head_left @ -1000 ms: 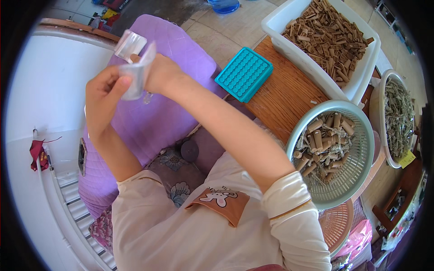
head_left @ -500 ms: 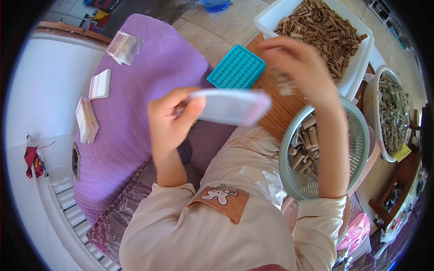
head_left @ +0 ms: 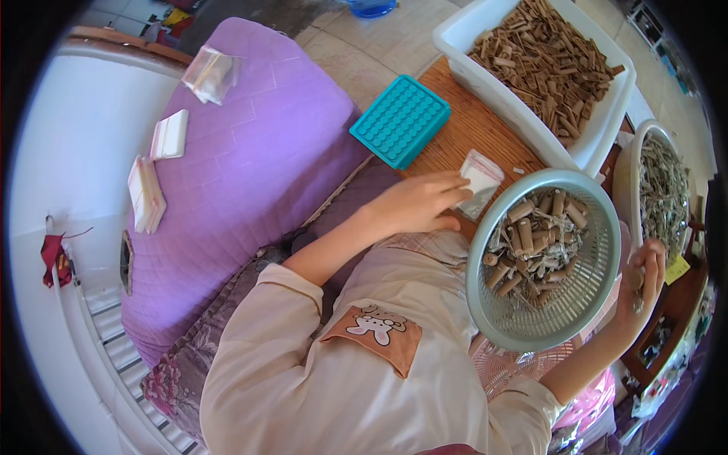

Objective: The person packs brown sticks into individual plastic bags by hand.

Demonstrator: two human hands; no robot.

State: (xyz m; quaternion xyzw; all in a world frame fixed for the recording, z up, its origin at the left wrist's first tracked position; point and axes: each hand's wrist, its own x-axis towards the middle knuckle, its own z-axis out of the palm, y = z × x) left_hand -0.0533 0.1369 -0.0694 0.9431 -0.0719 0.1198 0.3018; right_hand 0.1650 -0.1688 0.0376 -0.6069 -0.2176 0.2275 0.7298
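Observation:
My left hand (head_left: 428, 201) reaches across the wooden table's near edge, its fingers stretched out and thumb apart. Its fingertips are at the left edge of a clear plastic bag (head_left: 479, 183) with a pink-striped end, which lies on the table. Off to the right, my right hand (head_left: 643, 287) is closed, with curled fingers round something small I cannot make out. It is beside a round white basin (head_left: 641, 163) of dried grey-green herb. Between my hands stands a grey-green colander (head_left: 485, 307) with brown cylindrical pieces and dried herb stalks in it.
A teal lidded tray (head_left: 402, 120) sits at the table's far left corner. Behind the colander is a white tub (head_left: 523, 125) of brown pieces. Stacks of clear bags (head_left: 146, 193) lie on the purple quilted cover (head_left: 265, 129). A pink basket (head_left: 504, 371) is under the colander.
The plastic bag has gone from my raised left hand down onto the table. My right hand has swung from above the table to the far right, past the colander, and is now closed.

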